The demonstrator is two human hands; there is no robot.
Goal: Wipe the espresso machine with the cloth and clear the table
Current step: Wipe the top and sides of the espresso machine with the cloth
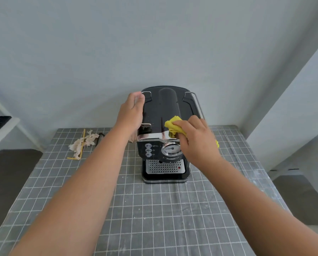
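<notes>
A black espresso machine (165, 108) with chrome trim, a round gauge and a perforated drip tray stands at the far middle of the table. My left hand (131, 113) rests flat against its left side, near the top rail, bracing it. My right hand (195, 139) is shut on a yellow cloth (173, 124), pressing it on the machine's top front edge, just above the gauge. A bit of the cloth sticks out behind my right wrist.
The table wears a grey grid-patterned cover (154, 209). At its far left lie a crumpled whitish tissue (84, 143), a yellow straw (82, 145) and a small black object (99, 138). White walls close in behind and on the right.
</notes>
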